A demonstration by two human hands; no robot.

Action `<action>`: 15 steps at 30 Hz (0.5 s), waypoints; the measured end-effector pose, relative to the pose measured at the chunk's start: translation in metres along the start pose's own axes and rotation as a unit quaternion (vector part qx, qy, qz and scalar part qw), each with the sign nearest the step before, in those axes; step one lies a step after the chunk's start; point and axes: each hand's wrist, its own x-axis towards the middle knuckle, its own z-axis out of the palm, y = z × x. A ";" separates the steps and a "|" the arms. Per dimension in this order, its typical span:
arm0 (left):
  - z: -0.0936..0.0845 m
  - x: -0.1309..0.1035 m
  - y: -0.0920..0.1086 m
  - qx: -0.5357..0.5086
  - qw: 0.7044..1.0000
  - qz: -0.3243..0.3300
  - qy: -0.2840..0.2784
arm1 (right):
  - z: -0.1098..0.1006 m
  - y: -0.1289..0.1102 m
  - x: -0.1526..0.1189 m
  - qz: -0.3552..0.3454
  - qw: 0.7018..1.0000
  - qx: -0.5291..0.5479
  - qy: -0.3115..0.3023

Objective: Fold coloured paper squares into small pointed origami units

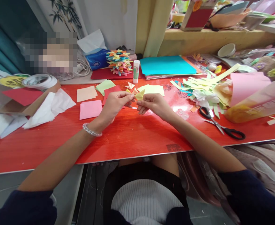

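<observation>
A small folded yellow paper (pixel 140 94) is pinched between my two hands above the red table (pixel 128 134). My left hand (pixel 115 104) grips its left side with thumb and fingertips. On the other side, the thumb and bent fingers of my right hand (pixel 154 104) close on its lower right edge. Just behind the hands lie small folded paper pieces (pixel 129 85), partly hidden. Red paper squares (pixel 110 91) lie behind my left hand, with pink squares (pixel 90 109), peach squares (pixel 86 93) and green squares (pixel 105 86) beside them. Pale yellow squares (pixel 155 89) sit behind my right hand.
A glue stick (pixel 136 72) stands near a multicoloured folded-paper model (pixel 119 62). Blue paper sheets (pixel 167 65) lie at the back. To the right are black-handled scissors (pixel 220 123) and a heap of paper strips (pixel 203 87). A cardboard box (pixel 31 104) stands left.
</observation>
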 end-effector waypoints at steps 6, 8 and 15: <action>0.000 0.000 0.000 0.008 1.000 -0.004 0.002 | 0.000 0.000 0.000 -0.010 1.000 -0.027 0.006; -0.001 0.000 0.000 0.013 1.000 0.003 0.003 | 0.000 0.000 0.000 -0.018 0.999 -0.034 0.010; -0.001 0.001 0.000 0.020 1.000 0.009 0.001 | -0.003 0.004 0.002 -0.028 0.998 -0.050 0.013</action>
